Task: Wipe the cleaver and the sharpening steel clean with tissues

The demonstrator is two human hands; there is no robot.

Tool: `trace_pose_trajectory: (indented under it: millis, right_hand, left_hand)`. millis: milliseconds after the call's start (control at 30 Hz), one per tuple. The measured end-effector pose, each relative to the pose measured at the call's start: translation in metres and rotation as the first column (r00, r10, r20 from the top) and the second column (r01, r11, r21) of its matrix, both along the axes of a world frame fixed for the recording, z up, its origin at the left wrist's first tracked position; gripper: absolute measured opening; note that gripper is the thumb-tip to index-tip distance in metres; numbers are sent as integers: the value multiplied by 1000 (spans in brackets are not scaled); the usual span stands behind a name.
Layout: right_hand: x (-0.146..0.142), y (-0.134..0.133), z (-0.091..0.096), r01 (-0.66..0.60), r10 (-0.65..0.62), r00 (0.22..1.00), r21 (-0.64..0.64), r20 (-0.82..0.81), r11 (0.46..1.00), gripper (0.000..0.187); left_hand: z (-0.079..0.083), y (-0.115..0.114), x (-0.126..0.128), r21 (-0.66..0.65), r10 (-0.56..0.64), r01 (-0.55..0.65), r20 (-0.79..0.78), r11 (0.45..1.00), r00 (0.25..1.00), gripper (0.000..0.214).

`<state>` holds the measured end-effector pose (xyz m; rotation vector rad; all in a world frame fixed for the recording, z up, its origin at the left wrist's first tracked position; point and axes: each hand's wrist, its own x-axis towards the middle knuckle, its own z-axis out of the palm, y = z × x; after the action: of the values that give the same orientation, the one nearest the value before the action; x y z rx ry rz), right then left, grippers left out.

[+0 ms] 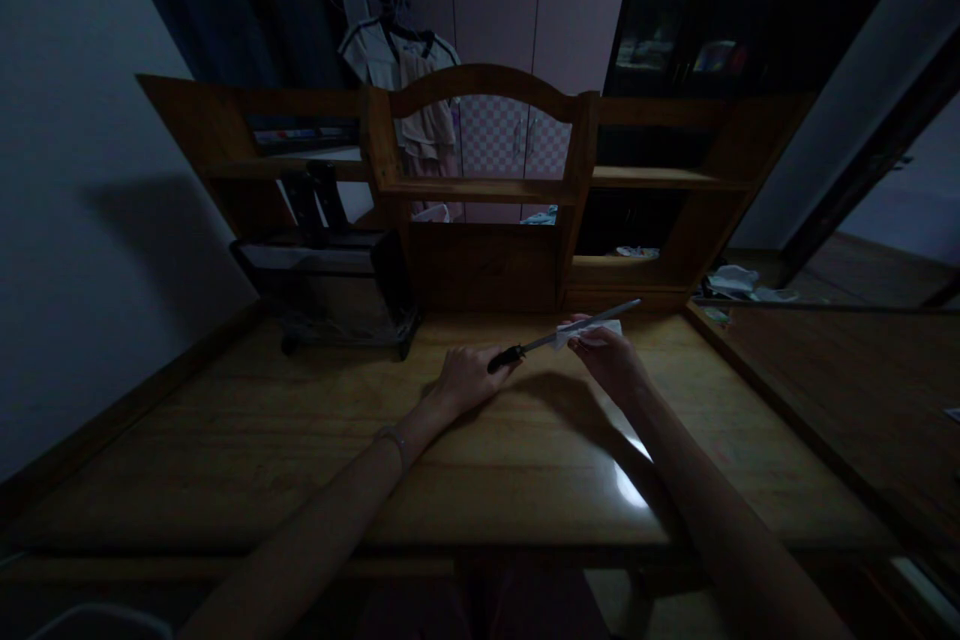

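Observation:
My left hand point(469, 378) is closed around the black handle of a sharpening steel point(540, 342). Its thin grey rod slants up to the right above the desk. My right hand point(604, 345) pinches a white tissue point(611, 328) against the rod, about midway along it; the rod's tip sticks out past the tissue. A dark knife block point(330, 285) with clear sides stands on the desk to the left, and black handles point(315, 200) rise from its top.
The wooden desk point(300, 460) has a shelf unit point(480, 190) along its back. A white wall point(67, 220) borders the left. Clothes point(420, 90) hang behind the shelves. White items point(735, 280) lie beyond the desk's right edge.

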<state>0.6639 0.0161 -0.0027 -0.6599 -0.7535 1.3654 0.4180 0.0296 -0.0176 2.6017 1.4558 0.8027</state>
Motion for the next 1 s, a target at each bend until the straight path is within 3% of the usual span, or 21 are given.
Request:
trace_pose_trajectory:
  millis: [233,500,667,900,1000]
  right_hand:
    - [19,3,7,127,-151,966,-120,-213,985,27]
    - [26,-1,13,111,-115,950,-30,-289,993,27]
    - [21,0,10,61,-66,975,-30,-212,998,24]
    - [1,-1,-1,-137,138,990,-24,28,990,23]
    - [-2,-2,0,-152,153,986,-14,65,988,22]
  left_hand:
    - [-1,0,1,-14,24,-25,-44,1000,999,47]
    - [-5,1,0,16,15,-15,4,1000,1000,45]
    - [-4,-1,0,-1,16,-16,30,1000,999,45]
    - [-4,-2,2,7,21,-21,20,1000,1000,49]
    - [-5,-1,2,2,17,-18,26,1000,1000,47]
